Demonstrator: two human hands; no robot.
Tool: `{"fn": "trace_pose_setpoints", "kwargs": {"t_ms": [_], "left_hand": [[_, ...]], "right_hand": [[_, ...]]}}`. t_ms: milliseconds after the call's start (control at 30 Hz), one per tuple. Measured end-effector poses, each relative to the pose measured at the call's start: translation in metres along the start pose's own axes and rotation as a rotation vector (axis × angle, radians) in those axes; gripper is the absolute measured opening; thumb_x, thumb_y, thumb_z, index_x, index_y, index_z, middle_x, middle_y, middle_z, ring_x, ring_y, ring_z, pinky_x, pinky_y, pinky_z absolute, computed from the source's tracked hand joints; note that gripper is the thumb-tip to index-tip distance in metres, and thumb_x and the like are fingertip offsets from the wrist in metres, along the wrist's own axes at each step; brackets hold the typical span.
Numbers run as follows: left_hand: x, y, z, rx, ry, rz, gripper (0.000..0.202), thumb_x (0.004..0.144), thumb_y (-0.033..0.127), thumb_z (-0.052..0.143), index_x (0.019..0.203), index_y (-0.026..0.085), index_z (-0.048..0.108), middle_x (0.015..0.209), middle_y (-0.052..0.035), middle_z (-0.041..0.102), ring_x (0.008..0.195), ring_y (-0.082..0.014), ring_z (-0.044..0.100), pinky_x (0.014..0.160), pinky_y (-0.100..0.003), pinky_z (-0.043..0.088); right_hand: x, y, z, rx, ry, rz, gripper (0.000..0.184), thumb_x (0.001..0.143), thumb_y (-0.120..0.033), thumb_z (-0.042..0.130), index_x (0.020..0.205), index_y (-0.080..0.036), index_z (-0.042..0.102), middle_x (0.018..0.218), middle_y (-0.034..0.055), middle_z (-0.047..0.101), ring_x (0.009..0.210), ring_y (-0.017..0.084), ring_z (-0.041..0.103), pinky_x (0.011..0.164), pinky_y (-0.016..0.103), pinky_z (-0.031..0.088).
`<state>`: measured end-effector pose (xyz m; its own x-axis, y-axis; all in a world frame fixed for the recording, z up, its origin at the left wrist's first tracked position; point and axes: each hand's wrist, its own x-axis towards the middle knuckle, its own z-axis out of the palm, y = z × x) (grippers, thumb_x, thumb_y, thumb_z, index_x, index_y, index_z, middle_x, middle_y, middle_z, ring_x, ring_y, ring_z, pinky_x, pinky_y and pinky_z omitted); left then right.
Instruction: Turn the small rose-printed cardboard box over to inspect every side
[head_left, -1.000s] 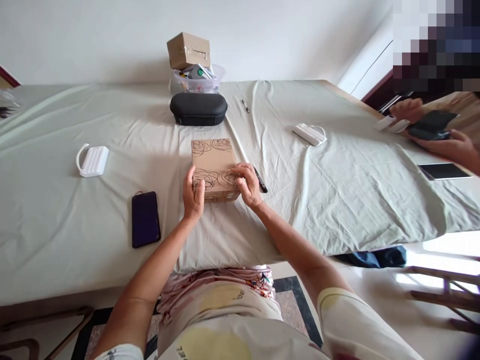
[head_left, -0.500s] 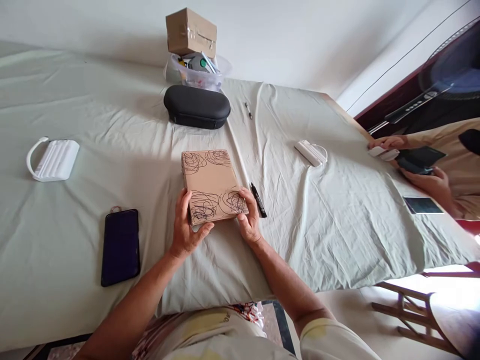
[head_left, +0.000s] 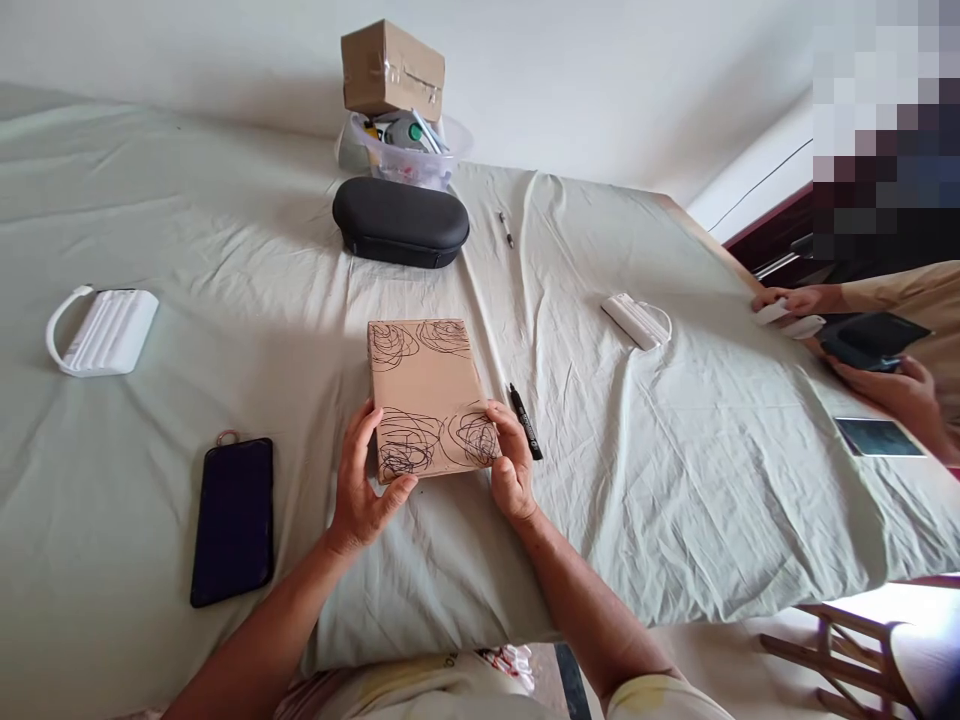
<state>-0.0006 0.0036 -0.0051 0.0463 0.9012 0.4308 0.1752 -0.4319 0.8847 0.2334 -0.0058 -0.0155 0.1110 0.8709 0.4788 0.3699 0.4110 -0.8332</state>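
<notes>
A flat cardboard box (head_left: 424,385) with black scribbled loops at its corners lies in front of me on the cloth. My left hand (head_left: 365,480) grips its near left side, fingers along the edge and thumb at the front corner. On the near right corner, my right hand (head_left: 513,455) has its fingers curled against the edge. A black marker (head_left: 525,420) lies just right of the box, close to the right fingers. Left of my left hand rests a dark phone (head_left: 233,522).
A black hard case (head_left: 401,222), a plastic basket (head_left: 416,168) and a cardboard carton (head_left: 392,70) stand toward the wall. White power banks (head_left: 112,332) lie at both sides, and a pen (head_left: 506,230) farther back. Another person's hands (head_left: 889,390) hold a dark object at right, near a phone (head_left: 879,437).
The view has shifted slightly, so the table's things appear lower. Both hands keep hold of the cardboard box; the right thumb has drawn back a little from its front edge.
</notes>
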Motion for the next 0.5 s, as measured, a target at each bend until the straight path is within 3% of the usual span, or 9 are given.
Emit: {"fn": "trace_pose_setpoints", "kwargs": {"t_ms": [300, 400, 500], "left_hand": [[-0.0057, 0.0022, 0.0006, -0.073, -0.018, -0.103, 0.079, 0.091, 0.059, 0.068, 0.156, 0.024, 0.040, 0.161, -0.0157, 0.040, 0.150, -0.0349, 0.040, 0.126, -0.052, 0.036], [-0.0063, 0.0020, -0.0006, -0.126, -0.014, -0.125, 0.075, 0.093, 0.052, 0.067, 0.157, 0.025, 0.039, 0.163, -0.0139, 0.038, 0.152, -0.0339, 0.037, 0.128, -0.052, 0.031], [-0.0038, 0.0013, -0.0032, -0.172, -0.004, -0.142, 0.071, 0.094, 0.047, 0.066, 0.156, 0.025, 0.041, 0.163, -0.0121, 0.039, 0.152, -0.0319, 0.038, 0.127, -0.047, 0.035]], "right_hand": [[0.0019, -0.0017, -0.0020, 0.064, -0.016, -0.008, 0.061, 0.096, -0.073, 0.043, 0.139, -0.032, 0.058, 0.136, 0.0122, 0.055, 0.130, 0.034, 0.053, 0.096, 0.049, 0.053], [0.0022, -0.0033, -0.0024, 0.102, -0.004, -0.019, 0.063, 0.095, -0.076, 0.045, 0.135, -0.030, 0.062, 0.123, 0.0118, 0.056, 0.116, 0.030, 0.057, 0.088, 0.045, 0.054], [0.0036, -0.0084, -0.0033, 0.120, -0.008, -0.029, 0.055, 0.098, -0.072, 0.045, 0.128, -0.030, 0.067, 0.105, 0.0085, 0.057, 0.096, 0.025, 0.058, 0.082, 0.042, 0.052]]}}
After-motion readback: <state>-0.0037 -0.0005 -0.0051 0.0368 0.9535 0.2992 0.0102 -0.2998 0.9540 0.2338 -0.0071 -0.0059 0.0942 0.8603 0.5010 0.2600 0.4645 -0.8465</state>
